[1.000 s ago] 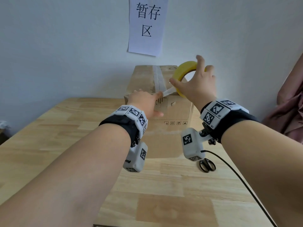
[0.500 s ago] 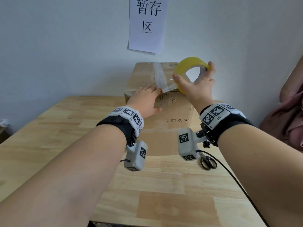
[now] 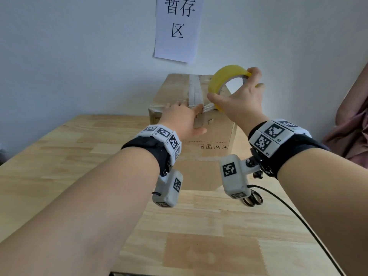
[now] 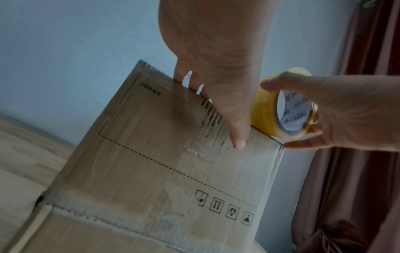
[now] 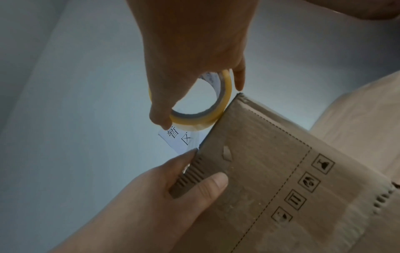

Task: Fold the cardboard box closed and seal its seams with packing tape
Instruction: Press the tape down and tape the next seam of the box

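A brown cardboard box (image 3: 213, 134) stands closed against the wall, with a clear tape strip (image 3: 195, 90) along its top seam. My left hand (image 3: 179, 118) lies on the near top edge, fingers flat on the lid and thumb (image 4: 238, 137) pressed to the front face. My right hand (image 3: 239, 104) grips the yellow tape roll (image 3: 221, 80) just above the lid's near right part. A short stretch of tape (image 3: 208, 107) runs from the roll to my left fingertips. The right wrist view shows the roll (image 5: 194, 121) touching the box's top edge (image 5: 270, 171).
The box sits on a wooden table (image 3: 79, 156). Black scissors (image 3: 253, 199) lie on the table under my right wrist, beside a black cable (image 3: 288, 212). A paper sign (image 3: 179, 26) hangs on the wall above the box. Pink fabric (image 3: 354, 126) hangs at far right.
My left fingers have gone from pinching the tape end to lying flat on the lid's near edge. My right hand has shifted its hold on the roll, fingers now over its top.
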Demonstrator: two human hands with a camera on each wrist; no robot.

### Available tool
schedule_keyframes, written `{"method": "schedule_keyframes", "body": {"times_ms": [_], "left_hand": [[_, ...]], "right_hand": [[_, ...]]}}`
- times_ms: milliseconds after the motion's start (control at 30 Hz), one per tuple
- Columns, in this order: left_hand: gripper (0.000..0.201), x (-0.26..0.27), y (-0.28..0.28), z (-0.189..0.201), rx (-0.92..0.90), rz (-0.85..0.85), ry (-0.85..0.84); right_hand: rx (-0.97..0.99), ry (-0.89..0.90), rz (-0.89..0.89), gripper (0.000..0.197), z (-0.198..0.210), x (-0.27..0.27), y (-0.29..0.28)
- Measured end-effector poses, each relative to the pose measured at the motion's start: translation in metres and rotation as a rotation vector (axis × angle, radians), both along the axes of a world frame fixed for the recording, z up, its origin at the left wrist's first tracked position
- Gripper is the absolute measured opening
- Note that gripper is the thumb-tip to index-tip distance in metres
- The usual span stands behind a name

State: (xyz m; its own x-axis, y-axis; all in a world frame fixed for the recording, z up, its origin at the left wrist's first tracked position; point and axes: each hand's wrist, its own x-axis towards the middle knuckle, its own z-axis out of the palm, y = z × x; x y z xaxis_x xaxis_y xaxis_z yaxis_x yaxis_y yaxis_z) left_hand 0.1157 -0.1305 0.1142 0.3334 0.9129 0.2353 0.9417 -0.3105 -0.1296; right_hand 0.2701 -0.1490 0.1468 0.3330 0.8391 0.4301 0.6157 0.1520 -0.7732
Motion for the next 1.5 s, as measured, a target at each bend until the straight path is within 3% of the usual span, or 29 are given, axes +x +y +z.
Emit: {"method": "schedule_keyframes", "body": {"times_ms": [267, 533, 667, 833, 933, 1067, 1300, 1500], "left_hand": [[0.074, -0.001, 0.001, -0.006, 0.075, -0.013, -0.027], [0.080, 0.001, 0.001, -0.008, 0.055, 0.009, 0.015], [0.079, 0.000, -0.004, -0.004, 0.082, 0.011, -0.087], [0.065, -0.010, -0.007, 0.004, 0.031, -0.020, -0.191], [0.068, -0.009, -0.013, 0.004, -0.021, -0.002, -0.162], [0.076, -0.008, -0.016, 0.005, -0.073, 0.035, -0.340], [0.098, -0.004, -0.014, 0.003, -0.040, 0.035, -0.182], [0.092, -0.003, -0.010, -0.002, -0.055, 0.036, -0.069]], "right_hand": [[0.056, -0.165, -0.081, 0.094, 0.003, 0.031, 0.002], [0.139, -0.139, -0.137, 0.095, -0.020, 0.027, 0.007], [0.157, -0.103, -0.108, 0.094, -0.025, 0.033, 0.004], [0.196, -0.147, -0.066, 0.094, 0.002, 0.022, -0.003], [0.277, -0.230, -0.001, 0.094, 0.028, 0.006, -0.005], [0.364, -0.252, 0.038, 0.094, 0.052, -0.003, -0.004], [0.214, -0.184, -0.037, 0.096, 0.018, 0.026, 0.008], [0.116, -0.157, -0.066, 0.095, -0.005, 0.036, 0.015]]}}
